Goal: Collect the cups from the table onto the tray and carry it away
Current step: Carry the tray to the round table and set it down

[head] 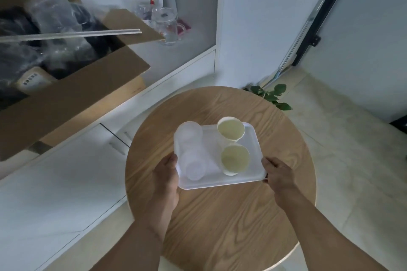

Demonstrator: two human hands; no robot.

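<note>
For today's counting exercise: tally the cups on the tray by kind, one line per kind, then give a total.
Paper cups: 2, far one, near one
Clear plastic cups: 2, far one, near one
Total: 4, all on the white tray, none left on the table.

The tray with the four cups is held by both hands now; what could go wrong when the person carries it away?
1. The two paper cups stand upright and loose on the tray; a tilt could tip them.
2. The clear cups crowd the left edge beside the left hand and may slide off.
3. Both the left and the right hand grip only the near corners, so the far end might dip.
</note>
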